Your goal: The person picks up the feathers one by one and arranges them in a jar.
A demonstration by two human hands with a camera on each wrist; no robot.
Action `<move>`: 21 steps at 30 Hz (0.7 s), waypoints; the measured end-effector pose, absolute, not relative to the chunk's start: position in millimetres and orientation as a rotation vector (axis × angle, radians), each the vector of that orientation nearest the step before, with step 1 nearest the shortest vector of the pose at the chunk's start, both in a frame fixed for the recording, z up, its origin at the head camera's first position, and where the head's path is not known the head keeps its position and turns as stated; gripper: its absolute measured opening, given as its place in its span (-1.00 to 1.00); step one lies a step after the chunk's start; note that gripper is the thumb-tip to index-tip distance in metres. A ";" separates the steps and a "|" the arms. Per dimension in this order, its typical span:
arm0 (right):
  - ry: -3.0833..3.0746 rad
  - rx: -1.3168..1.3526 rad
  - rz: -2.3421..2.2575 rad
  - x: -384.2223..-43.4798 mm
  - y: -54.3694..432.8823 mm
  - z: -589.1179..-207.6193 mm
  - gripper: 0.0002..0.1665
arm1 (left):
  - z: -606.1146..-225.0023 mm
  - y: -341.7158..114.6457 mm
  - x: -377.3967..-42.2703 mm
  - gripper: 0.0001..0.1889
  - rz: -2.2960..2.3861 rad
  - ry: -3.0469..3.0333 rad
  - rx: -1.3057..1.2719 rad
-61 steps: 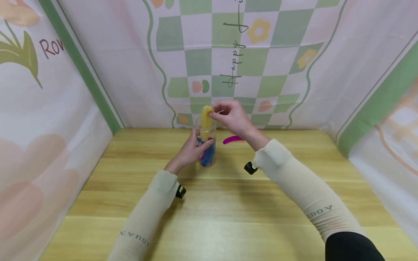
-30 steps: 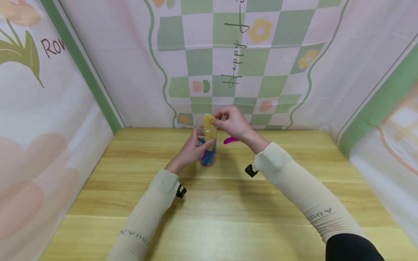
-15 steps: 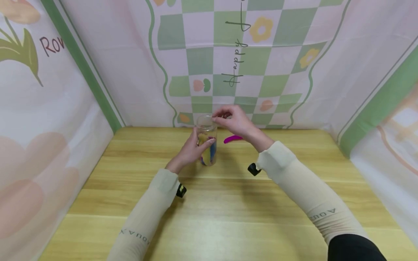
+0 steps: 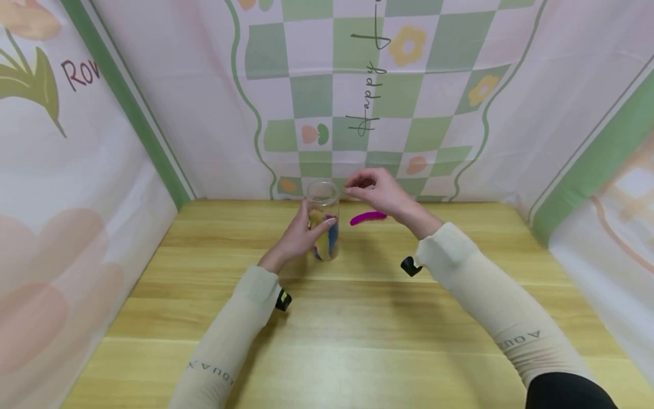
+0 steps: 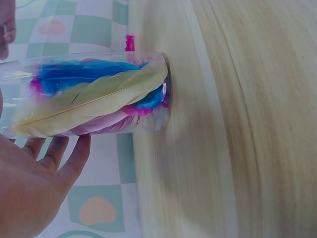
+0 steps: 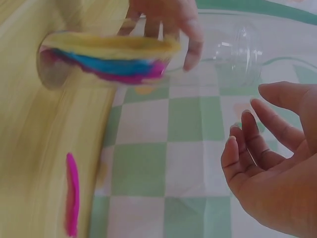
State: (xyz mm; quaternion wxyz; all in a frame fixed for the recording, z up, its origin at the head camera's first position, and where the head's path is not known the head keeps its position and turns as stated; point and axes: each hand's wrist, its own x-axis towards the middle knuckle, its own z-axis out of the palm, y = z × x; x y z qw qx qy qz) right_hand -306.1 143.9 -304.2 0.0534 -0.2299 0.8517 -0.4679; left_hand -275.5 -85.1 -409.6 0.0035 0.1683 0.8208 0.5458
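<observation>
My left hand [image 4: 295, 237] grips a clear glass jar [image 4: 323, 196] that stands upright on the table, thumb across its front. Inside the jar lie a yellow feather [image 5: 94, 96], a blue feather [image 5: 81, 72] and some magenta-pink feathers [image 5: 101, 123]. Just right of the jar's open mouth hovers my right hand [image 4: 380, 193], its fingers loosely bent; in the right wrist view nothing is between thumb and fingertips. Below that hand, a magenta feather [image 4: 368, 217] rests on the table, apart from the jar.
The wooden table [image 4: 327, 341] meets a printed cloth backdrop [image 4: 378, 85] just behind the jar. More printed cloth walls rise on the left and right. A small black camera [image 4: 410, 266] sits at my right cuff, another [image 4: 283, 299] at my left.
The yellow feather has gone down through the mouth into the jar, and my right hand has let go of it. That hand has since moved right, away from the rim. My left hand stays put.
</observation>
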 end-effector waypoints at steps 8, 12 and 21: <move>2.600 -0.636 -1.403 -316.2 163.5 -318.8 -0.69 | -409.8 -83.8 -275.1 -0.23 1.726 2.574 0.538; 2.611 -0.593 -1.385 -321.7 172.7 -327.4 -0.65 | -409.9 -83.8 -275.2 -0.22 1.732 2.573 0.548; 2.651 -0.519 -1.372 -333.7 186.6 -345.9 -0.63 | -410.1 -84.2 -276.0 -0.19 1.729 2.569 0.565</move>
